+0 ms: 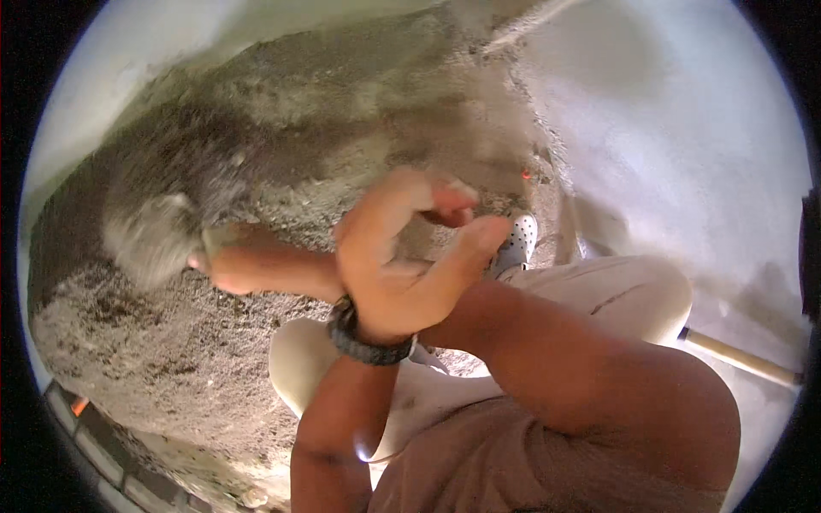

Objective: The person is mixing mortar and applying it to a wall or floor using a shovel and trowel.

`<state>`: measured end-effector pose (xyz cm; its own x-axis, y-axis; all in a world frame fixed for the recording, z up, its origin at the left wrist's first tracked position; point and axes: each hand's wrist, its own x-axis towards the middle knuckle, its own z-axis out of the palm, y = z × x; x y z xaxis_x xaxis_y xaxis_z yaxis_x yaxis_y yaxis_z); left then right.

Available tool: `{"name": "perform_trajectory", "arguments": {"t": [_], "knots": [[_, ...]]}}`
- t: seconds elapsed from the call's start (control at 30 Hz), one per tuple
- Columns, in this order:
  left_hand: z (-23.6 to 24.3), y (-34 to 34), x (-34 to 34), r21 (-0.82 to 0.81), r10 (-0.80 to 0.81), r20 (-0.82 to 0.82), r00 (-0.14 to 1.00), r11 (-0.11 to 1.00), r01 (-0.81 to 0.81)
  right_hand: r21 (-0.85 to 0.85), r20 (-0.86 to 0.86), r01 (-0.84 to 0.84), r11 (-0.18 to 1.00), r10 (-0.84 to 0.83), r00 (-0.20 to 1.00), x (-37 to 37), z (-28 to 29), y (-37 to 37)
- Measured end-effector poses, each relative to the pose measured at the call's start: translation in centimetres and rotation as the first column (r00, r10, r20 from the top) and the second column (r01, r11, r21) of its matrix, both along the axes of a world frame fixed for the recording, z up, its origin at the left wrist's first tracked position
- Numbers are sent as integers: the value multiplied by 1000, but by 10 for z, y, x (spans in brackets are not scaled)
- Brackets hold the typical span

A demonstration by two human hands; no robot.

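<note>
My left hand [415, 252], with a dark band [357, 342] on its wrist, is raised in the middle, fingers curved with a gap between thumb and fingertips and nothing in them. My right arm crosses beneath it, so my right hand [231, 261] is out to the left, fingers closed at a blurred grey shape [150, 239], possibly a tool or loose material; what it grips I cannot make out. Both are above rough grey-brown, gritty ground [171, 342].
A pale smooth surface [676, 145] fills the right, with a pole [740, 355] beside my knee [650, 291]. My light perforated shoe [517, 239] rests near a small red object [526, 174]. Grey blocks [98, 453] lie at lower left. A pale wall [111, 68] curves at upper left.
</note>
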<state>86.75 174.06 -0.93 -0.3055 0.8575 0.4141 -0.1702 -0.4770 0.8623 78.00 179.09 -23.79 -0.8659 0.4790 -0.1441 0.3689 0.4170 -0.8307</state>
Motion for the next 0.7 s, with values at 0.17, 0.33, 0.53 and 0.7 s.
{"name": "perform_trajectory", "arguments": {"t": [0.17, 0.33, 0.53, 0.7], "knots": [[-12, -13, -33, -129, 210, 254, 944, 975, -182, 32, 97, 252, 967, -254, 962, 100, -22, 1], [-10, 2, -49, -238, 318, 360, 877, 940, -243, 412, 520, 561, 718, -691, 502, 377, -81, 22], [-9, 38, 7, -220, 120, 461, 879, 975, -18, 497, 672, 252, 831, -552, 494, 438, -172, -82], [-23, 31, 2, -301, 194, 390, 900, 951, -75, 68, 476, 126, 990, -144, 868, 168, -62, -148]]}}
